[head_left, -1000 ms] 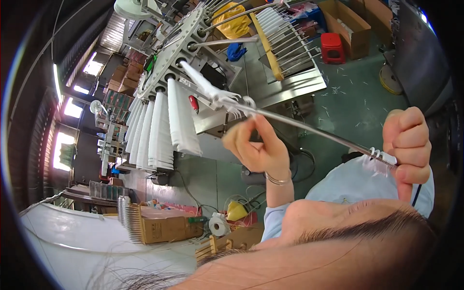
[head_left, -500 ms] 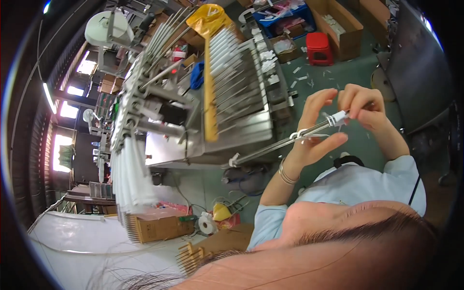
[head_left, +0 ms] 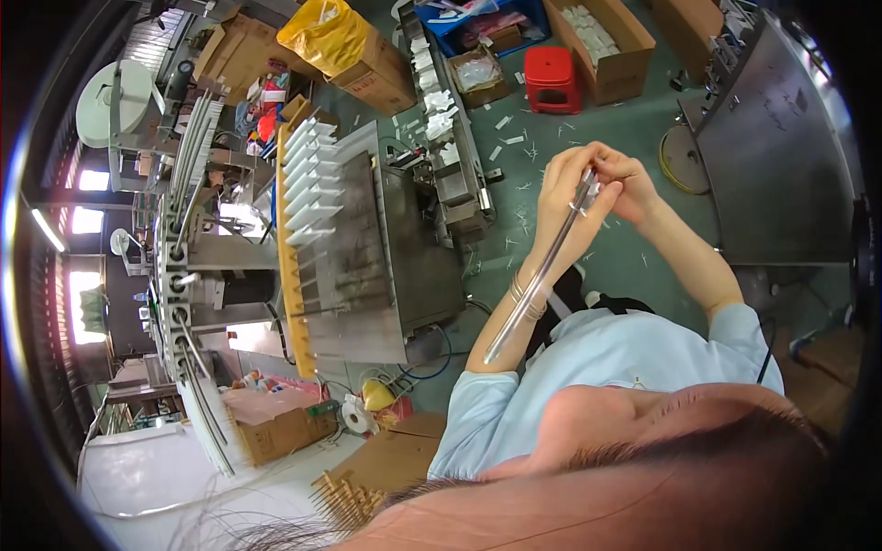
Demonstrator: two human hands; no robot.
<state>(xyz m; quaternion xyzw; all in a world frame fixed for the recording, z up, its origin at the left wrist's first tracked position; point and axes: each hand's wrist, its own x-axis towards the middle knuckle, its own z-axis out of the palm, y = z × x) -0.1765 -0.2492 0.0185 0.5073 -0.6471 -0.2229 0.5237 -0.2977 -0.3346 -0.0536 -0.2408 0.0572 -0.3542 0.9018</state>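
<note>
My two hands meet in front of my chest, around the upper end of a thin metal rod [head_left: 542, 262]. My left hand [head_left: 568, 207], with bangles at its wrist, is closed on the rod just below that end. The rod slants down along my left forearm to near the sleeve. My right hand [head_left: 625, 184] has its fingertips pinched beside the rod's top, partly hidden behind my left fingers. Small white pieces [head_left: 588, 195] show on the rod between the fingers. Exactly what the right fingertips grip is too small to tell.
To the left stands a machine with a yellow spiked bar [head_left: 292, 275] carrying white sleeves [head_left: 312, 179] and a wheel of rods [head_left: 175, 266]. Beyond are a narrow conveyor [head_left: 464, 188], a red stool [head_left: 551, 81] and a carton [head_left: 602, 46]. A metal cabinet [head_left: 781, 138] stands right.
The rod has swung steeper, its lower end now over my left forearm. My hands have drawn together and my left fingers have closed. The machine has shifted left in view.
</note>
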